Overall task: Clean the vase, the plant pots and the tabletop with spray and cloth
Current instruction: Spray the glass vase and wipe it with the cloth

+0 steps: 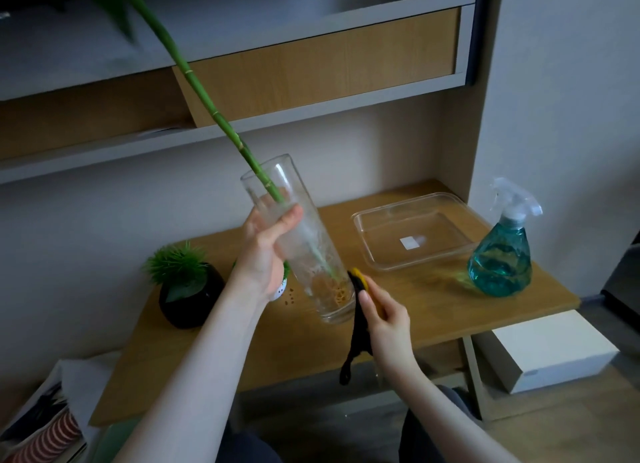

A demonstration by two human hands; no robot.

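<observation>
Left hand grasps the glass vase, tilted above the desk. Right hand pinches the cloth against its base. Risk: the bamboo stalk levers out, or wet glass slips.

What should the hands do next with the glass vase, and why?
Probably rub the cloth up the vase's side. The left hand holds the vase tilted above the table, the right hand presses the cloth against its lower end, and the glass looks cloudy.
</observation>
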